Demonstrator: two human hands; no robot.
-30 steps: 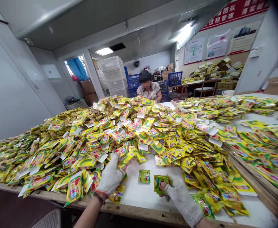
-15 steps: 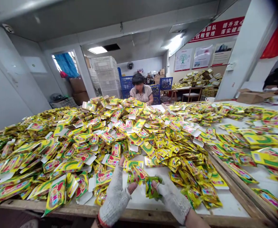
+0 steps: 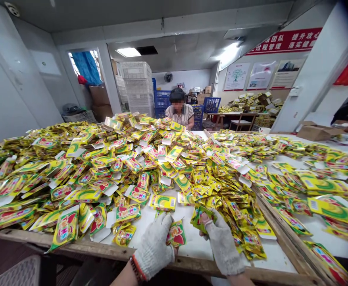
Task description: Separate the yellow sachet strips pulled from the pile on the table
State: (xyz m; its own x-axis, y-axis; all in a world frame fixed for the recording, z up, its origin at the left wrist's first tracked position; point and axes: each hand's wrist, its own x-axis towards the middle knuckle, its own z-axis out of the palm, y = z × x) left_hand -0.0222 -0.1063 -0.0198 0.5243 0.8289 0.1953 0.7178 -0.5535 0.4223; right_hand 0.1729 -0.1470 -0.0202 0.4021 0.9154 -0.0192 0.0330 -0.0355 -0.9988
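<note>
Both my hands wear whitish knitted gloves with bare fingertips. My left hand (image 3: 156,247) is curled around a small printed packet (image 3: 177,233) with a red fruit picture, low over the white tabletop near the front edge. To its right, my right hand (image 3: 225,248) pinches a yellow-green packet (image 3: 200,217) between thumb and fingers; whether it is one or several stacked cannot be told. A flat yellow carton (image 3: 162,202) with a barcode lies just beyond my left hand. Loose yellow packets (image 3: 239,210) are heaped beside and beyond my right hand.
A large heap of yellow cartons and packets (image 3: 102,167) covers the table's left and middle. A wooden strip (image 3: 281,226) divides off the right side, where more packets lie. A person in a striped top (image 3: 180,113) sits across the table. White crates (image 3: 136,85) stand behind.
My left hand has gone from spread to curled around a printed packet. My right hand has moved slightly up and right with its packet. The view has shifted a little.
</note>
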